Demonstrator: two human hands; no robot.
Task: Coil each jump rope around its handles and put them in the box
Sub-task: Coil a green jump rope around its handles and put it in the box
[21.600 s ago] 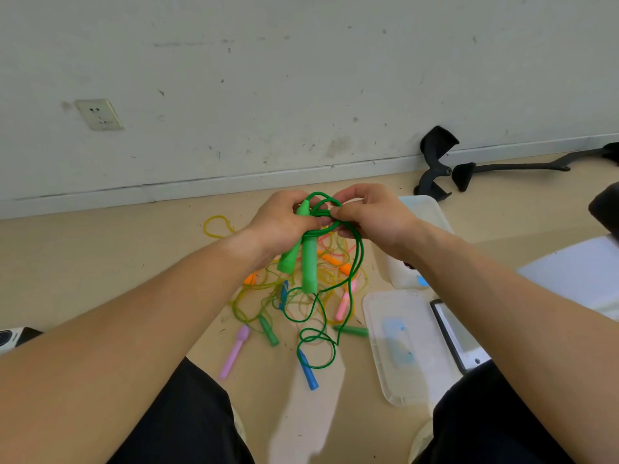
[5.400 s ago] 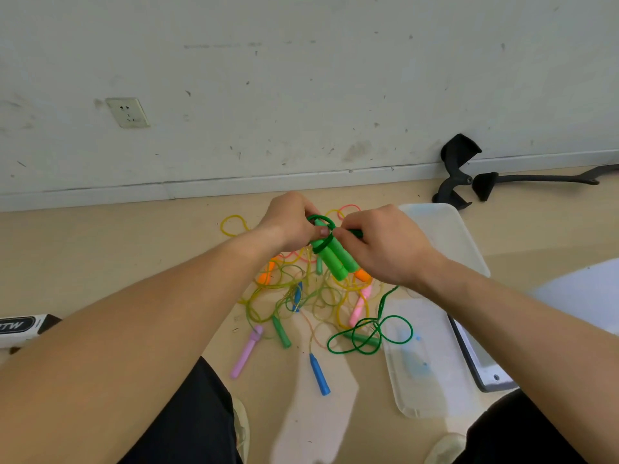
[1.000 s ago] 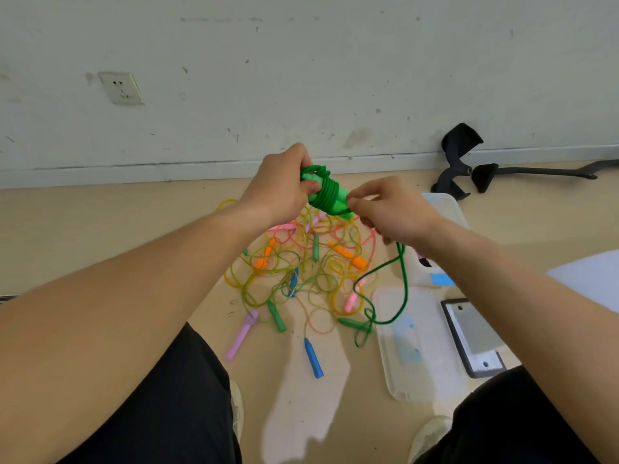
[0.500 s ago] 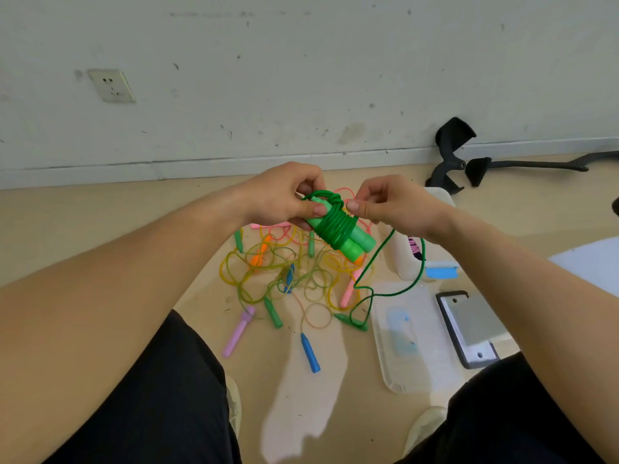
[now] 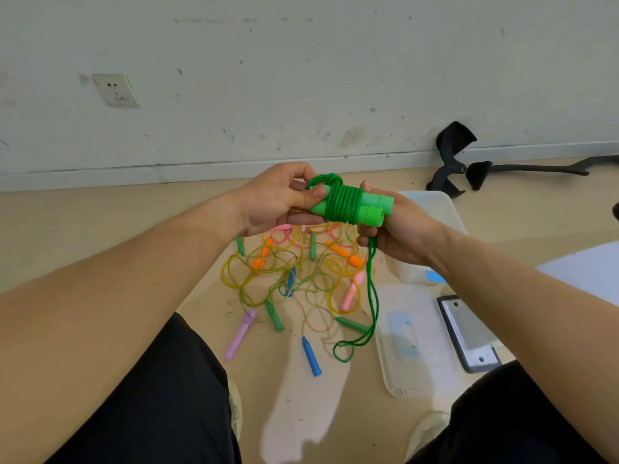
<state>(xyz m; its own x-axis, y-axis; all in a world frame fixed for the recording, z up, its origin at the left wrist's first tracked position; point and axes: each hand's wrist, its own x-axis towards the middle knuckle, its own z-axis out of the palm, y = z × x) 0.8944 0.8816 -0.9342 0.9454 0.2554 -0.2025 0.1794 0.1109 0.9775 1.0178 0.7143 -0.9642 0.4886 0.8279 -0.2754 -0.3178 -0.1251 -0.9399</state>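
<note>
The right hand [image 5: 402, 236] curls round the green handles [image 5: 371, 209] from the far side, so most of its fingers [image 5: 366, 231] are hidden, as is the spot where the loose green rope [image 5: 371, 289] leaves them. The coil covers the handles' middle. The left hand [image 5: 271, 202] grips the handles' left ends, covering them. The right forearm hides the near right part of the box [image 5: 432, 209] and a corner of the dark-framed panel [image 5: 469, 333]. The box's blue label [image 5: 435, 276] is too small to read. In the floor tangle [image 5: 294, 272], which rope joins which handle cannot be told. The black object [image 5: 452, 152] runs off the right edge.
</note>
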